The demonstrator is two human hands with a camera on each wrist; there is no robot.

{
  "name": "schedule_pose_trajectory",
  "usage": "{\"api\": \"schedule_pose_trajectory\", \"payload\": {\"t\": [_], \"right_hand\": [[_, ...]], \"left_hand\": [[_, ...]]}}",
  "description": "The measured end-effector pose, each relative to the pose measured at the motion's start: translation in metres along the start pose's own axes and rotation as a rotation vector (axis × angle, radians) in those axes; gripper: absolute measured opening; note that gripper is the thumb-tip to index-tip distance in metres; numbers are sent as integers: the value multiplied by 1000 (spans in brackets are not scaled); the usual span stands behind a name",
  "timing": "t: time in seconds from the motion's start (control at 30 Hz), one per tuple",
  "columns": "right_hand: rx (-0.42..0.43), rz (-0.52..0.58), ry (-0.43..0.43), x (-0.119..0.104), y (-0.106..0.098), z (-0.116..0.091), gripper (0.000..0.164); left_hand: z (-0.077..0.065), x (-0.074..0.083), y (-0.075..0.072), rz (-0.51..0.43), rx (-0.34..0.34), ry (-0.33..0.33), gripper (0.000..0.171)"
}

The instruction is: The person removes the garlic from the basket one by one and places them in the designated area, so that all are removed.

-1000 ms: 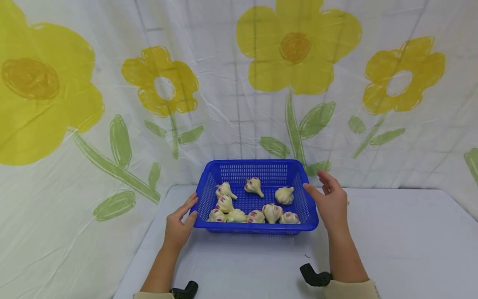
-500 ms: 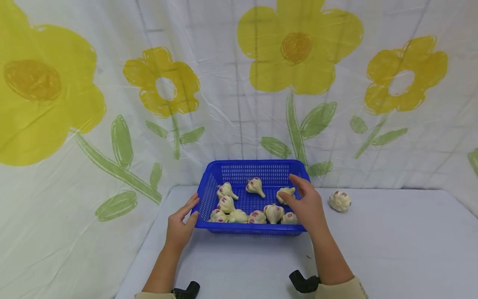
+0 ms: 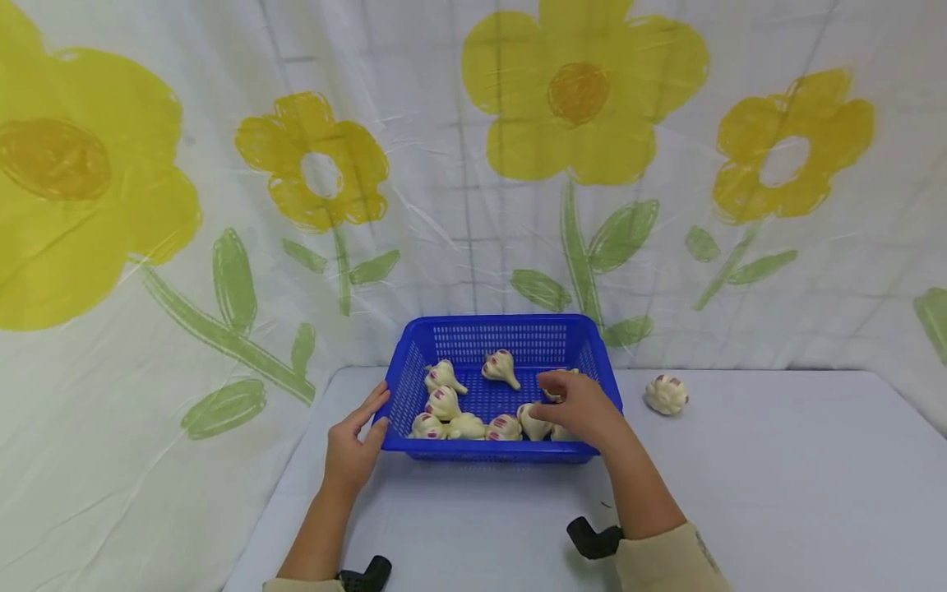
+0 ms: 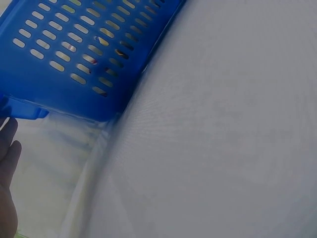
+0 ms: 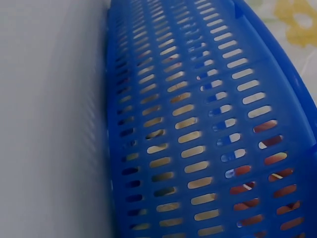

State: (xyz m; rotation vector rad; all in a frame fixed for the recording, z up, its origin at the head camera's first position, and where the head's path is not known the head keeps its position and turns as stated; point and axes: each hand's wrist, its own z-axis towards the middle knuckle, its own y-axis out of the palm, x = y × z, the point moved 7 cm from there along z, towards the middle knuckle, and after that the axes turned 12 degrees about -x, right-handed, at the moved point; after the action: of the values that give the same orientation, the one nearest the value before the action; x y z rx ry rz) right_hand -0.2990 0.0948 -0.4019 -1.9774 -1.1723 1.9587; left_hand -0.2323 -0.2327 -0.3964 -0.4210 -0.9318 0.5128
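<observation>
A blue slotted plastic basket [image 3: 510,448] holds several garlic bulbs, white with purple marks. My left hand [image 3: 351,448] rests against its left rim, fingers nearly straight, thumb near the front corner. In the left wrist view those fingers [image 4: 7,148] lie just below the basket's rim. Over the right part of the basket is my right hand [image 3: 584,411], thumb and forefinger spread apart. It partly covers one garlic bulb [image 3: 564,374], and its thumb is near another bulb [image 3: 533,423]; contact cannot be told. In the right wrist view the basket wall [image 5: 193,109] hides most of this hand.
One garlic bulb [image 3: 667,395] lies on the white-covered table [image 3: 777,477] to the right of the basket. Behind stands a white curtain [image 3: 429,247] with yellow flowers. A black curved piece [image 3: 592,538] sits at each wrist.
My right hand has moved left from beyond the basket's right rim to above the bulbs inside. The garlic bulb on the table has come into view. My left hand stays put.
</observation>
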Motion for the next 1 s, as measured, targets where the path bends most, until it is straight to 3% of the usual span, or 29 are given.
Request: {"api": "schedule_pose_trajectory", "payload": {"t": [0.13, 0.3, 0.53, 0.83, 1.0], "right_hand": [[-39, -33, 23, 0, 2, 7, 59], [-78, -50, 64, 2, 6, 12, 58], [-105, -65, 132, 7, 10, 15, 57], [-129, -147, 175, 8, 14, 18, 57], [-128, -230, 156, 7, 15, 21, 53]], "left_hand": [[1, 10, -4, -19, 34, 43, 35], [0, 7, -4, -26, 21, 23, 36], [-3, -38, 7, -47, -19, -6, 39], [-4, -38, 7, -33, -19, 3, 39], [-4, -39, 7, -31, -21, -3, 39]]}}
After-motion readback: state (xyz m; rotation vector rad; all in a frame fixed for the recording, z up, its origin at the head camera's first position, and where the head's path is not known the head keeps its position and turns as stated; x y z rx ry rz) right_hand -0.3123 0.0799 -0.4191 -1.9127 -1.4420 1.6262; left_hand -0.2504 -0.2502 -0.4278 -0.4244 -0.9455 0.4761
